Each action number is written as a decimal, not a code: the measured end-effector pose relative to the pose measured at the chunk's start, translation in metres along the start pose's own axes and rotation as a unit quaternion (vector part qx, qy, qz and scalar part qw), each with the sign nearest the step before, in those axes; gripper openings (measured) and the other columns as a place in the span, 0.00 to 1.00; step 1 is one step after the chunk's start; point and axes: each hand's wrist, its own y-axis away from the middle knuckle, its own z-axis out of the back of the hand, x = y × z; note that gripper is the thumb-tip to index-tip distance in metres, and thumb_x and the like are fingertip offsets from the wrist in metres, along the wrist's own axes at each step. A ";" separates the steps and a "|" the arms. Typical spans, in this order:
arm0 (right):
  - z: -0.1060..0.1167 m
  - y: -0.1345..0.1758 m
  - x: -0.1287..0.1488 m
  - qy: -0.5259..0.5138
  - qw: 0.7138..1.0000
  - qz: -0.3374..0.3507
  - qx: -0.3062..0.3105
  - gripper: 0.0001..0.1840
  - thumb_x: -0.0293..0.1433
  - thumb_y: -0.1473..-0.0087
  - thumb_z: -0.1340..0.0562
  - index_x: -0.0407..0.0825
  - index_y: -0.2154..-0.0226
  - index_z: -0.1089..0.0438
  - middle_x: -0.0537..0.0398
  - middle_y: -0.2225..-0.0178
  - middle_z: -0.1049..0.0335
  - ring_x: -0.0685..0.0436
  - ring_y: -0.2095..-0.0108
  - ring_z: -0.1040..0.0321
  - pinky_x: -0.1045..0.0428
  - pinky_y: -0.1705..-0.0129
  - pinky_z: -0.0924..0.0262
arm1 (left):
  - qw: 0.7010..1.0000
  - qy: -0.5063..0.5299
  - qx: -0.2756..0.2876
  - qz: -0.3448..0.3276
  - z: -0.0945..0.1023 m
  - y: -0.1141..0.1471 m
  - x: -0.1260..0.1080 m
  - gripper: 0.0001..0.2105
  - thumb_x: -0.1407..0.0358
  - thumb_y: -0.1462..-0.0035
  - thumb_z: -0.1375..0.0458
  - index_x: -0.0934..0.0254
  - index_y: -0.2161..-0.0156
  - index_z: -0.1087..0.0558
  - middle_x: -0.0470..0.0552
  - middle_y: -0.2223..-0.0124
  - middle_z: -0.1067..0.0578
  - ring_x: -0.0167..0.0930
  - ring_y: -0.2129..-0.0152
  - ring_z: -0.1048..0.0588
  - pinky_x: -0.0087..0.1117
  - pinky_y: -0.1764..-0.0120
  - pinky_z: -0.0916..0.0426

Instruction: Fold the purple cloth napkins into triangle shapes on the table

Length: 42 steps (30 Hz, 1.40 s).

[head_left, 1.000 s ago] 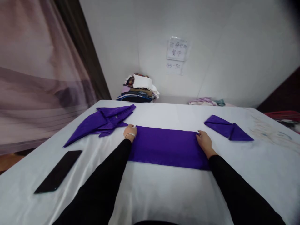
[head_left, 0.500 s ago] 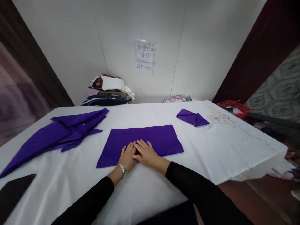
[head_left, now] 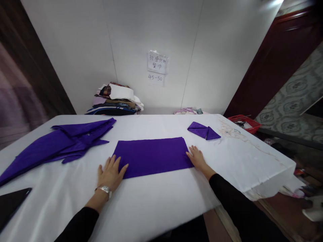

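Note:
A purple cloth napkin [head_left: 152, 156], folded into a long rectangle, lies flat on the white tablecloth [head_left: 151, 201] in front of me. My left hand [head_left: 111, 173], with a silver bracelet at the wrist, rests with fingers spread over the napkin's near left corner. At the opposite end, my right hand [head_left: 197, 158] touches the right edge, its fingers stretched out. Neither hand grips the fabric. Beyond my right hand sits a smaller purple napkin [head_left: 204, 130] folded into pointed shapes.
Loose purple cloths [head_left: 63, 143] lie heaped on the table's left side. A dark flat object [head_left: 13, 203] is at the near left edge. Stacked clothes [head_left: 116, 99] stand behind the table, below a wall sign [head_left: 157, 64]. A red basket [head_left: 249, 129] is beyond the right end.
My hands have moved apart from the napkin's near middle, the left to its left end and the right to its right edge. The view has shifted slightly.

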 end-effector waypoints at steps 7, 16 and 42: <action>-0.007 -0.073 0.025 -0.050 0.994 -0.075 -0.062 0.19 0.37 0.44 0.47 0.45 0.56 0.31 0.42 0.46 0.39 0.37 0.43 0.49 0.45 0.46 0.52 | 0.997 0.033 0.028 -0.063 -0.011 0.003 -0.027 0.26 0.54 0.44 0.54 0.64 0.43 0.37 0.55 0.38 0.42 0.39 0.40 0.48 0.48 0.41 0.55; -0.028 -0.093 0.025 -0.065 0.986 -0.127 -0.084 0.15 0.39 0.47 0.45 0.45 0.66 0.30 0.43 0.55 0.33 0.35 0.47 0.45 0.43 0.48 0.53 | 0.997 0.035 0.028 -0.068 -0.012 0.002 -0.022 0.25 0.54 0.44 0.54 0.63 0.44 0.36 0.54 0.38 0.41 0.37 0.40 0.47 0.46 0.41 0.55; -0.021 -0.064 0.054 -0.028 0.994 -0.038 -0.094 0.25 0.35 0.43 0.47 0.41 0.46 0.42 0.39 0.39 0.53 0.35 0.38 0.61 0.40 0.41 0.63 | 0.998 0.013 0.035 -0.043 -0.015 0.003 -0.019 0.32 0.49 0.46 0.56 0.66 0.41 0.41 0.54 0.36 0.46 0.39 0.39 0.51 0.44 0.41 0.54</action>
